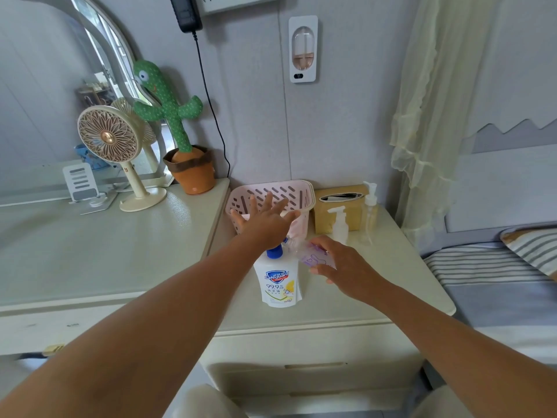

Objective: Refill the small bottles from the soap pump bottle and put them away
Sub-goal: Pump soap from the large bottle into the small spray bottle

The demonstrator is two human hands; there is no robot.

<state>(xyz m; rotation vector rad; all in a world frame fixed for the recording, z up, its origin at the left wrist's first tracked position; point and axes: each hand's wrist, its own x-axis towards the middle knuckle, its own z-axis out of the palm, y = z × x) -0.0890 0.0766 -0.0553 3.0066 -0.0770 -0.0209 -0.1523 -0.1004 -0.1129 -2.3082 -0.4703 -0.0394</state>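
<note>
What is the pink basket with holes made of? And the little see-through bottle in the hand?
The pink slotted basket looks like moulded plastic, matte, with even slots. The small clear bottle with purple print in the right hand is probably plastic too, glossy and see-through.

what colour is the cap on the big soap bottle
The cap is blue, clearest in the head view.
</note>
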